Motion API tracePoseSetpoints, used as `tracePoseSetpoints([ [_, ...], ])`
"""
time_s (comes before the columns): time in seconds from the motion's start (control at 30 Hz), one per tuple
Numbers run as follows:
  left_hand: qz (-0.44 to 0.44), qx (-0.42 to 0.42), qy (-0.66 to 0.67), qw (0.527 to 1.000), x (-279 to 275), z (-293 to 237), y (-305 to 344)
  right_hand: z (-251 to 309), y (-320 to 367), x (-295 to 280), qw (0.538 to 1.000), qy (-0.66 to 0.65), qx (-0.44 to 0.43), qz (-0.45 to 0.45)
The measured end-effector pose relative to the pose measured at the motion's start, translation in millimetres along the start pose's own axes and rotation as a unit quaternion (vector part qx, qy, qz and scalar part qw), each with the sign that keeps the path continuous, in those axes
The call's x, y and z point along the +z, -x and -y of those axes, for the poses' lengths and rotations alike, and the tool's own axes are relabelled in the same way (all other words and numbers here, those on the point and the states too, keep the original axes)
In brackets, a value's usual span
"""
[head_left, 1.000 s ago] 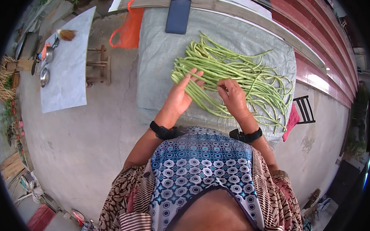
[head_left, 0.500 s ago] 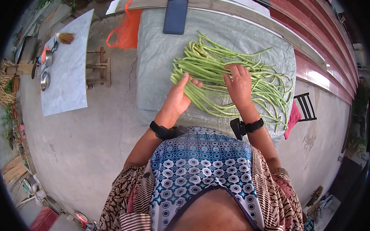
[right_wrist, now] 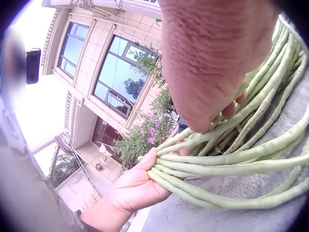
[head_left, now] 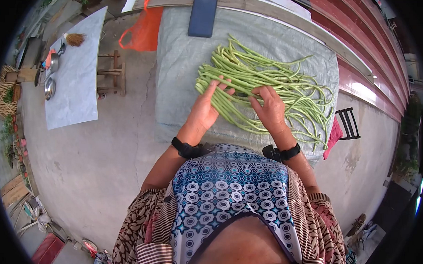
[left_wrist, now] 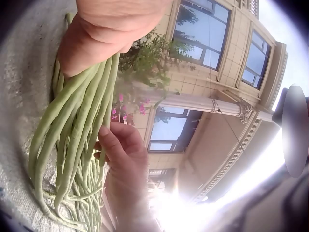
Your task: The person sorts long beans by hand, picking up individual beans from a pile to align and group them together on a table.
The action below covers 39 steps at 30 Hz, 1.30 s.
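Lying upper-centre, the beans [head_left: 260,75] seemed light, bendy, snappable, best gripped near one end. The left hand [head_left: 206,108] held several; the right hand [head_left: 270,110] pinched at least 1.

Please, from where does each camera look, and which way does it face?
Head: on the head, facing forward and down at the beans; left hand, right hand and patterned top show.
Left wrist: on that wrist, facing the beans and right hand; the left hand looms at the top.
Right wrist: on that wrist, facing the beans and left hand; the right hand looms at the top.
Shared: both wrist views show both hands, the beans and pink flowers.
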<state>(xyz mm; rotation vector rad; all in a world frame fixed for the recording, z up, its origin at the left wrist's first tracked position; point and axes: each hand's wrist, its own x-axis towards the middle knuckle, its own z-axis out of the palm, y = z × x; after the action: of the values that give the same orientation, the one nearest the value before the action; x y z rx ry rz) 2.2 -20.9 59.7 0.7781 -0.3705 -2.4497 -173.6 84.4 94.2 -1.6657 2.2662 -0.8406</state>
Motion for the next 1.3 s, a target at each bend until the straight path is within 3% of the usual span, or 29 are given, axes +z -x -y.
tracePoseSetpoints([
  [0.07,-0.010,0.013,0.019,1.000,4.5,-0.5,0.3,-0.7,9.8,4.8,0.998,-0.007,0.024,0.055],
  [0.17,-0.011,0.010,0.032,0.999,2.0,1.5,0.5,-2.7,17.2,4.3,0.996,-0.029,-0.008,0.087],
  [0.27,-0.004,0.005,0.021,1.000,-8.9,4.8,-2.6,-7.3,5.9,-0.9,0.995,-0.040,-0.096,0.006],
  [0.37,-0.030,-0.005,0.014,0.999,-16.1,8.6,-8.0,-16.8,-18.4,0.7,0.993,0.048,-0.059,-0.085],
  [0.5,-0.025,-0.022,0.036,0.999,-8.5,5.2,-3.3,-35.3,-40.3,13.9,0.988,0.125,-0.041,-0.083],
  [0.6,-0.035,-0.024,0.032,0.999,-1.8,2.2,3.0,-38.3,-45.2,15.7,0.990,0.124,-0.023,-0.069],
  [0.7,-0.029,-0.019,0.024,0.999,-11.4,6.3,-0.2,-30.9,-39.9,9.8,0.988,0.073,-0.044,-0.126],
  [0.8,-0.030,-0.012,0.023,0.999,-5.5,4.4,1.5,-4.4,-20.5,0.6,0.995,-0.050,0.018,-0.088],
  [0.93,-0.004,-0.002,0.029,1.000,-2.8,2.6,1.3,1.5,9.1,2.6,0.997,-0.020,-0.065,0.022],
  [1.03,0.007,-0.004,0.026,1.000,-5.8,4.1,0.3,0.9,15.6,3.9,0.997,-0.019,-0.051,0.046],
  [1.13,0.003,-0.007,0.038,0.999,-8.4,5.7,-0.4,1.0,3.5,-0.9,0.993,-0.021,-0.112,-0.025],
  [1.3,0.014,-0.005,0.029,0.999,-8.5,6.6,-0.2,-8.0,-28.9,3.9,0.993,0.028,-0.075,-0.090],
])
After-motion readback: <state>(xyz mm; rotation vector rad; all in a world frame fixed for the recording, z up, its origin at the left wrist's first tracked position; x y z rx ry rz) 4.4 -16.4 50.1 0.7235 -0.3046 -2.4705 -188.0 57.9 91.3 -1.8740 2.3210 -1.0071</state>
